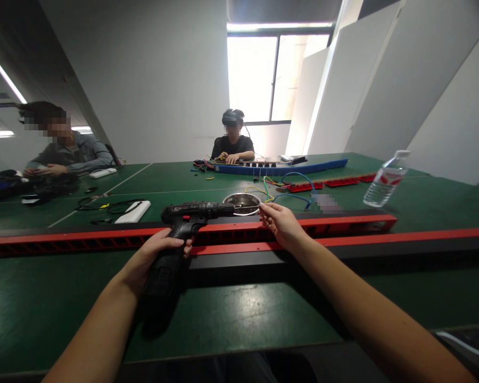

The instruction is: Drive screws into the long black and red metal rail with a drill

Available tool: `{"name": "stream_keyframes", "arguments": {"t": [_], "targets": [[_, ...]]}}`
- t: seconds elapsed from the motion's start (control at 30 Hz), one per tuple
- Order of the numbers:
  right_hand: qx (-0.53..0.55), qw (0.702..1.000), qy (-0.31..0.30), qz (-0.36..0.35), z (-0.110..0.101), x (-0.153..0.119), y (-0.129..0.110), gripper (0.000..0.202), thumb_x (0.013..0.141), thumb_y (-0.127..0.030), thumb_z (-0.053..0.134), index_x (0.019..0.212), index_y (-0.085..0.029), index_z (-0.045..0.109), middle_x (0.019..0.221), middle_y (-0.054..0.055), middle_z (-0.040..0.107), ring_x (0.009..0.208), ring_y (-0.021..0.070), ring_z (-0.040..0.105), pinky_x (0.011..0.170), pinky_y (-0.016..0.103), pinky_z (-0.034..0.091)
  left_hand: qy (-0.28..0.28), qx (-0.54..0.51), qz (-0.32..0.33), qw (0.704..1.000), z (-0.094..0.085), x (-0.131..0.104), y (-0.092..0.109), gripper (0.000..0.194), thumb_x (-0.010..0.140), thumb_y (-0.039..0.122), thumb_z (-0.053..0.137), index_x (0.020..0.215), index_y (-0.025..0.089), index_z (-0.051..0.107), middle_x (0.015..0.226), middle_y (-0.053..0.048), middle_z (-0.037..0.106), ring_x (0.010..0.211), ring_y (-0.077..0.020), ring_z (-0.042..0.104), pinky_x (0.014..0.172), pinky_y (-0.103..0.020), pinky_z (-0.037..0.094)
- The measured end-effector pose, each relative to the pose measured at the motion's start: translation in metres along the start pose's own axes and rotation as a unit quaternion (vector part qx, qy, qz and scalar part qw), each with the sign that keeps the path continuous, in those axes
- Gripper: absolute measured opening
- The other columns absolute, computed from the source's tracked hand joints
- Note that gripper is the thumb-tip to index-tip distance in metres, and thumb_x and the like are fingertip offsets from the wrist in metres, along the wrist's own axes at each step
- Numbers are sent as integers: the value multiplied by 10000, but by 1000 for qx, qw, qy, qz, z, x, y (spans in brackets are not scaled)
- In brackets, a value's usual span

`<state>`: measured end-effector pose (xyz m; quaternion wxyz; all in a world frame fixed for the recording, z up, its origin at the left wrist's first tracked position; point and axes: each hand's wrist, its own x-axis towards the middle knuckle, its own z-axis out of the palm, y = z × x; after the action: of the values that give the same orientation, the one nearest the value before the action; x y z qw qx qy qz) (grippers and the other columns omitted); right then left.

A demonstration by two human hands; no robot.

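Observation:
My left hand (165,247) is wrapped round the grip of a black cordless drill (183,221), which points to the right. A long thin bit (245,207) sticks out of its chuck. At the bit's far end the fingers of my right hand (278,221) are pinched together; whether a screw sits there is too small to tell. Just behind the bit stands a round metal bowl (239,198) with small dark pieces in it. Below both hands lie two long red and black metal rails (231,248), side by side across the table.
A water bottle (386,180) stands at the right, near red strips (335,182) and loose wires (291,199). A white box (133,211) and black cables lie at the left. Two people sit across the green table (239,324), one behind a long blue rail (279,168).

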<state>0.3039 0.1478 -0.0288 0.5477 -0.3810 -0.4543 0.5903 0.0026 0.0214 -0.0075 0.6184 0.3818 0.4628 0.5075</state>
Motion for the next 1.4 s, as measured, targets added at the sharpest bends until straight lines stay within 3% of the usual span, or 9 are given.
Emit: {"name": "stream_keyframes", "arguments": {"t": [0.17, 0.77, 1.4], "targets": [[-2, 1000, 1, -2, 2, -1, -1, 502, 506, -559, 930, 733, -198, 665, 750, 34, 675, 668, 138, 556, 607, 281, 418, -5, -2, -3, 1000, -1, 1, 0, 162, 791, 179, 758, 936, 110, 737, 859, -100, 696, 748, -162, 667, 689, -239, 571], [-10, 1000, -9, -2, 2, -2, -2, 487, 548, -543, 920, 746, -188, 651, 747, 25, 666, 652, 121, 538, 600, 279, 386, -8, -9, -4, 1000, -2, 2, 0, 211, 754, 172, 780, 944, 100, 721, 856, -102, 688, 755, -171, 666, 668, -227, 561], [2, 1000, -2, 11, 3, -3, -3, 498, 511, -526, 939, 754, -187, 665, 743, 20, 670, 671, 130, 561, 622, 277, 404, -14, -5, 1, 1000, -3, 1, -2, 198, 775, 172, 770, 958, 110, 729, 882, -102, 682, 765, -169, 660, 690, -242, 571]]}}
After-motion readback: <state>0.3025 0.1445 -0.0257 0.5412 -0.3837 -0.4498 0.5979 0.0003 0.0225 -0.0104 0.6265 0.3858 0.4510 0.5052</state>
